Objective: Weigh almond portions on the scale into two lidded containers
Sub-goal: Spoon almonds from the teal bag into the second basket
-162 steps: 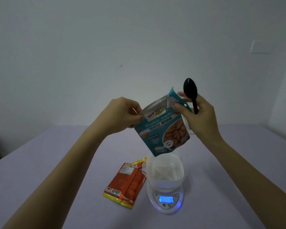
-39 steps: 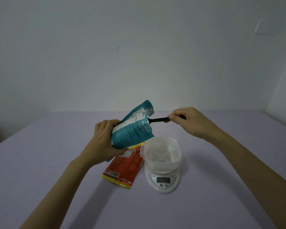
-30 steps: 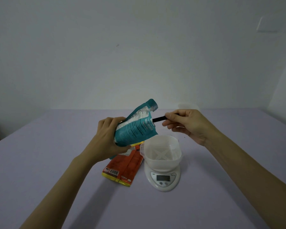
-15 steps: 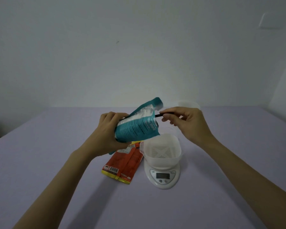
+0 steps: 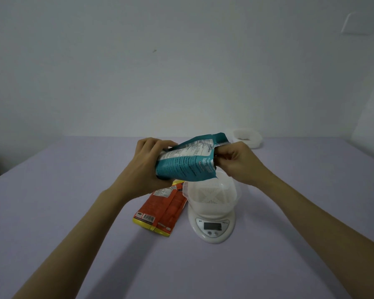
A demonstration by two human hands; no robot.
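Left hand (image 5: pixel 145 169) fingers wrapped round teal foil almond pouch (image 5: pixel 186 165), tilted sideways just above white plastic bowl (image 5: pixel 212 190) on round white digital scale (image 5: pixel 212 230); right hand (image 5: pixel 239 164) fingers curled at pouch mouth, can't tell what they pinch.

Plain rm: lilac table (image 5: pixel 52 212), kitchen scale (image 5: pixel 212 228)

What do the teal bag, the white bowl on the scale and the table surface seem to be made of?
The teal bag: thin flexible plastic film, slightly glossy; it creases and bends in the left hand. The white bowl: rigid, translucent plastic, matte; moulded ribs show on its bottom. The table: smooth matte lilac surface, perhaps laminate or a cover; I cannot tell which.
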